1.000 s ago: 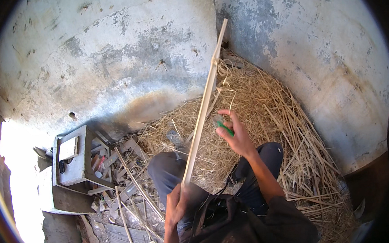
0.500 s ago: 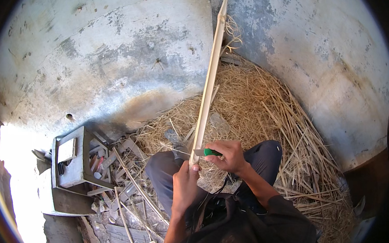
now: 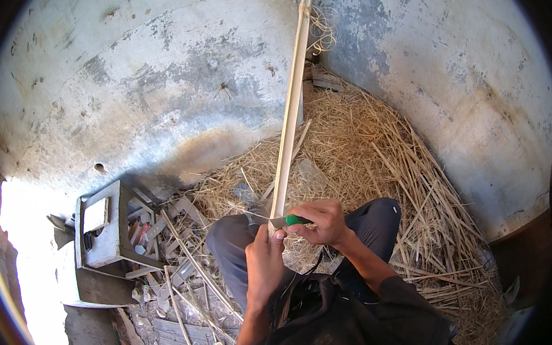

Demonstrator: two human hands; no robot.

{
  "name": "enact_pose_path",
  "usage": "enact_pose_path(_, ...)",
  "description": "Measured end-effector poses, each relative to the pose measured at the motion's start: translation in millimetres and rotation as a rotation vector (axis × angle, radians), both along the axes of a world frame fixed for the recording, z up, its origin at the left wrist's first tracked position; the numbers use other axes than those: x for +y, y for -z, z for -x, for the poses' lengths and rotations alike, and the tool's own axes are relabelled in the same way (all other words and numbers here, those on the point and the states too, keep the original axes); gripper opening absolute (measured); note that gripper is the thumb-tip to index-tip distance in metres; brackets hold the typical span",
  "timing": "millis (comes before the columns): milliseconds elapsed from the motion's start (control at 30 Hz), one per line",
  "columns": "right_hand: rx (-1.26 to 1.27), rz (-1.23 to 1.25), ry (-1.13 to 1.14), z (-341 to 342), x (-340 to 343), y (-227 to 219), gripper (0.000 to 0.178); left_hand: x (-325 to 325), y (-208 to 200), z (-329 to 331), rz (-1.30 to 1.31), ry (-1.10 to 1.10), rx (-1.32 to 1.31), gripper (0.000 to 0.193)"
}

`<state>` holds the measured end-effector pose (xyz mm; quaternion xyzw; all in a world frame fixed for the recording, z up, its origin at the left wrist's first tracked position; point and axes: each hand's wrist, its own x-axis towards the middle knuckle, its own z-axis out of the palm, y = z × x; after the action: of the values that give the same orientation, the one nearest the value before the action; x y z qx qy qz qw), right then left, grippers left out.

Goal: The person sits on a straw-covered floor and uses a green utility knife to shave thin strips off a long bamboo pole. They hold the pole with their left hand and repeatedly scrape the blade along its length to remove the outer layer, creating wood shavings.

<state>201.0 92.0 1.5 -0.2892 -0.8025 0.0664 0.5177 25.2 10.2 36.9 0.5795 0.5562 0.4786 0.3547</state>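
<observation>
A long split bamboo strip (image 3: 288, 117), pale and hollow along its inner face, rises from my lap toward the top of the view. My left hand (image 3: 264, 252) grips its near end, thumb and fingers closed around it. In my right hand (image 3: 321, 222) is a knife (image 3: 296, 220) with a green handle. Its short blade lies across the bamboo just above my left thumb, touching it. My right fingers are wrapped round the handle and hide part of it.
Shavings and thin strips (image 3: 352, 139) are heaped between my knees and the wall (image 3: 169, 73). A small wooden stool (image 3: 106, 257) stands at the left beside scattered scraps and sticks (image 3: 176, 308). Curled shavings (image 3: 323, 31) hang near the bamboo's far part.
The bamboo's upper part has swung slightly left and stands more upright. The knife has moved a little down and left, nearer my left thumb. Both hands keep their hold.
</observation>
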Motion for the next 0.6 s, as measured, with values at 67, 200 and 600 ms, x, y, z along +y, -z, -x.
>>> enact_pose_path(67,-0.013,-0.013,0.009,-1.2,0.3,-1.0,0.035,-0.2,2.6,0.8,0.013,-0.001,0.017,0.026)
enact_pose_path(200,-0.042,-0.025,0.030,-3.4,0.2,-1.3,0.033,-1.6,3.1,1.0,0.023,0.000,0.007,0.028)
enact_pose_path(600,0.228,0.148,0.326,-43.2,38.2,-5.5,0.035,-32.1,8.1,2.3,0.167,0.085,-0.017,0.037)
